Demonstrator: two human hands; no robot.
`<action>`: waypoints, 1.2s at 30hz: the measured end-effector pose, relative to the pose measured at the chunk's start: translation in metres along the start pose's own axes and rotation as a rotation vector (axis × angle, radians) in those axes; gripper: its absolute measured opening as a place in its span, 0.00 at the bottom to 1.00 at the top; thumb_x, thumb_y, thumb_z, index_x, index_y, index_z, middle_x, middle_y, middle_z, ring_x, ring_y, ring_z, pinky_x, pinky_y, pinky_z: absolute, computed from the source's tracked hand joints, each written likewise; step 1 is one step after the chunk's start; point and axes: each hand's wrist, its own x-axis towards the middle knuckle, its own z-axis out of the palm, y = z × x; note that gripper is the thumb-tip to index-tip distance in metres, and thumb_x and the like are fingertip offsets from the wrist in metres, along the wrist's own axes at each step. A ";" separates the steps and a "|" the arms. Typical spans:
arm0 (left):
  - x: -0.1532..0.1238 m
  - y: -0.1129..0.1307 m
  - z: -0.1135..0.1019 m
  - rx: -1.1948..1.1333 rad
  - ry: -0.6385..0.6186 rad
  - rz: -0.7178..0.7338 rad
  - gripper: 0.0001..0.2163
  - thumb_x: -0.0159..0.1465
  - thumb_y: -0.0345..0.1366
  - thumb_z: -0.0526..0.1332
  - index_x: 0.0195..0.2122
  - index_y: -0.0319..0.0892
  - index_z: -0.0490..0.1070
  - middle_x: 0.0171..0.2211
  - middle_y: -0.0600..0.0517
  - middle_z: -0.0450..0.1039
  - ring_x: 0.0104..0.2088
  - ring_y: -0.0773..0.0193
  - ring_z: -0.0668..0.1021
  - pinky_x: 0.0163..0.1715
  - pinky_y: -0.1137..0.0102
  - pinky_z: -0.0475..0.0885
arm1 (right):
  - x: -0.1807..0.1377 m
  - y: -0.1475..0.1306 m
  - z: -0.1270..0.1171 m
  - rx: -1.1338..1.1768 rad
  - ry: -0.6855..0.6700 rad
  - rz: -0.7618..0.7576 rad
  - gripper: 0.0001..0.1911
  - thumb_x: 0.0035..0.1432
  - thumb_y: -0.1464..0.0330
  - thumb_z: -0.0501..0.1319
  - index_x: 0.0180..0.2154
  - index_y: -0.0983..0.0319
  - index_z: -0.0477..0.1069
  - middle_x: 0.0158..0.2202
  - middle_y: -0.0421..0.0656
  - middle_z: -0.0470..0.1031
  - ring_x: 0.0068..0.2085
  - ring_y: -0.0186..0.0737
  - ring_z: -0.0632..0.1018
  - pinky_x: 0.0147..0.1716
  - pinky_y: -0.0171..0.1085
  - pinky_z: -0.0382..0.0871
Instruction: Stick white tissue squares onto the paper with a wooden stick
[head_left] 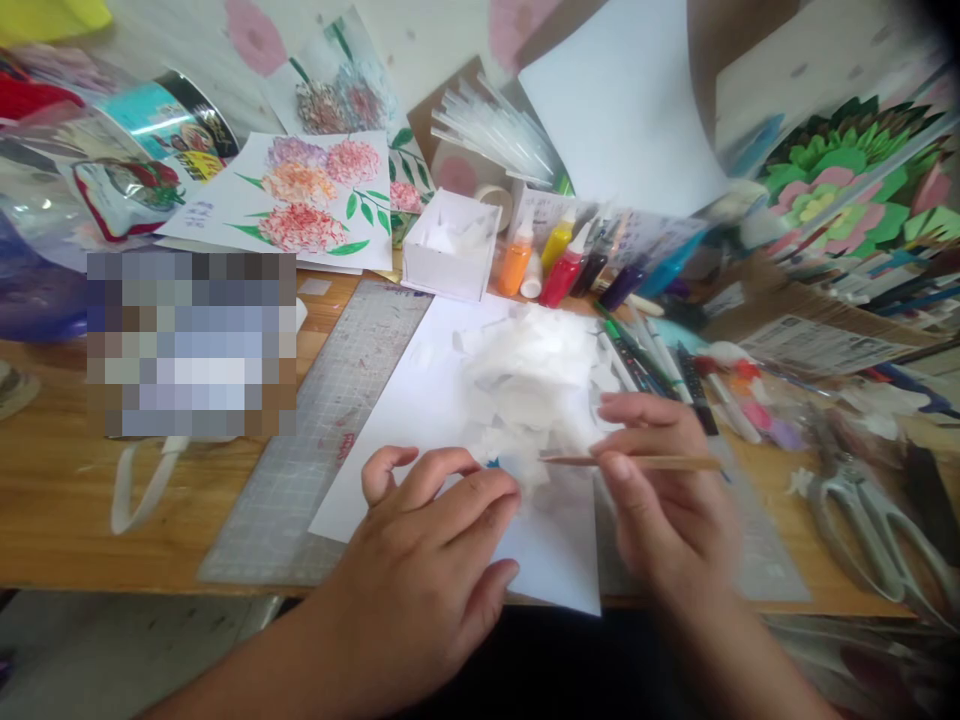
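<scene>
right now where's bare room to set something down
Free: wooden table between white strap and cutting mat, and the mat left of the white paper. Crowded: the back, with paint bottles, and the right, with scissors and pens.

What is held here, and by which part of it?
The right hand holds a slim, brown, wooden-looking stick around its middle, between thumb and fingers, pointed end free. Whether the left hand holds anything cannot be told.

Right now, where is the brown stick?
In the head view, the brown stick is right of centre, held in the right hand, its tip pointing toward the left hand.
</scene>
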 end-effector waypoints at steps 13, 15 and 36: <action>0.003 -0.001 -0.006 -0.071 0.047 -0.145 0.08 0.62 0.33 0.58 0.41 0.48 0.73 0.48 0.51 0.72 0.46 0.54 0.69 0.46 0.54 0.56 | 0.001 -0.002 0.006 -0.130 -0.330 -0.034 0.04 0.59 0.75 0.58 0.35 0.60 0.69 0.41 0.46 0.68 0.46 0.44 0.70 0.44 0.47 0.65; 0.004 -0.001 -0.007 -0.062 0.050 -0.181 0.08 0.62 0.32 0.57 0.39 0.47 0.74 0.48 0.50 0.70 0.47 0.54 0.69 0.46 0.54 0.57 | 0.001 -0.002 0.006 -0.148 -0.335 -0.061 0.04 0.58 0.75 0.58 0.35 0.61 0.69 0.40 0.46 0.68 0.45 0.43 0.70 0.43 0.46 0.65; 0.006 0.001 -0.001 0.122 -0.194 -0.157 0.22 0.58 0.40 0.61 0.55 0.52 0.64 0.62 0.48 0.55 0.61 0.41 0.57 0.55 0.38 0.46 | -0.004 0.006 -0.021 -0.075 -0.340 0.028 0.06 0.61 0.74 0.56 0.37 0.60 0.70 0.35 0.44 0.75 0.38 0.39 0.77 0.35 0.39 0.72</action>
